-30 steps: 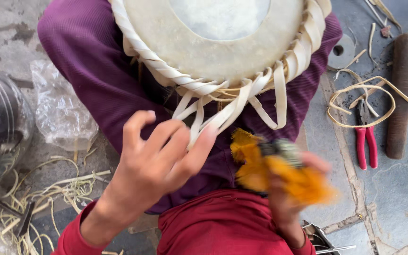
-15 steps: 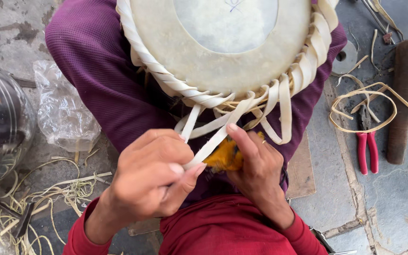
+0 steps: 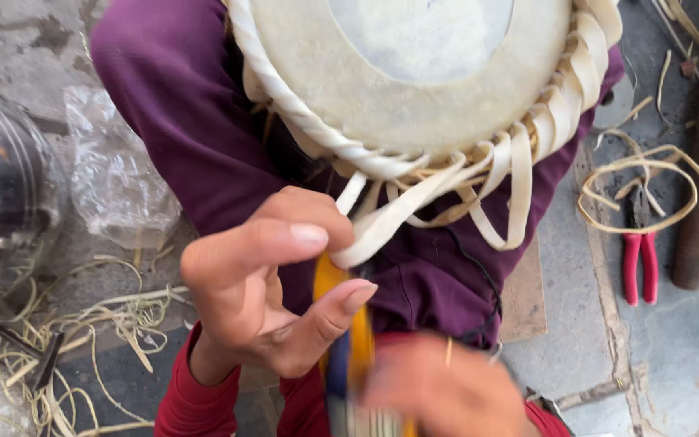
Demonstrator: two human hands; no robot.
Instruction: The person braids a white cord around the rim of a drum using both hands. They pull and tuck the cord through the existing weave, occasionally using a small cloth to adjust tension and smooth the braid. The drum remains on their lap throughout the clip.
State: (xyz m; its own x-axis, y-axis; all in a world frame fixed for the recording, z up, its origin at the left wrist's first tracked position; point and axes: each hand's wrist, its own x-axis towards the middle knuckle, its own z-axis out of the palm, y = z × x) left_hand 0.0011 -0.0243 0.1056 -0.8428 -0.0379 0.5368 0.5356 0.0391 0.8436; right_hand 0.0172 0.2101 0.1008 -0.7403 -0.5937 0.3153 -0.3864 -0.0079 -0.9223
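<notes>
From the head view, your left hand [image 3: 264,283] pinches the flat pale strap [image 3: 398,214] between thumb and forefinger, just below the drum [image 3: 414,81] resting on your lap. The strap's long axis runs up and right from that grip to the drum's laced rim. Your right hand [image 3: 446,392], blurred below the drum, is closed on a yellow-handled tool [image 3: 341,324], so the left is nearer.

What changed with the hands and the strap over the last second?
The left hand closed on the pale flat hide strap, pinching it. The right hand dropped toward the bottom edge with the yellow-handled tool. The round laced drum and red-handled pliers stayed put.
</notes>
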